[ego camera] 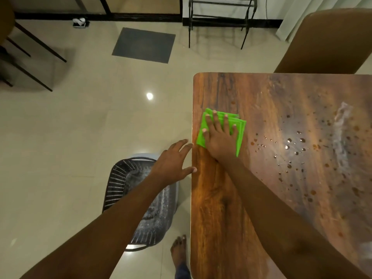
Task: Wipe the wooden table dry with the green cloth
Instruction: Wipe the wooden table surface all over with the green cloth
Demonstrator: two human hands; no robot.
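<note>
A: From the head camera, where is the green cloth?

B: It lies folded on the wooden table, close to the table's left edge and toward the far corner. The right hand lies flat on top of it, palm down, fingers spread and pointing away from the person, so the cloth shows around the fingertips and along the hand's right side.

A: And the left hand?

B: It is off the table, just beside the left edge, open with the fingers splayed and holding nothing. The fingertips reach about to the edge; whether they touch it I cannot tell.

A: How does the tabletop look?

B: The strip near the left edge looks free of drops. Further right, water droplets are scattered over the wood, and a pale wet smear runs along the right part.

A: What is around the table?

B: On the tiled floor beneath the left forearm stands a dark perforated basket. A bare foot shows beside the table's near left edge. A brown chair back rises behind the far side, and a grey mat lies further off.
</note>
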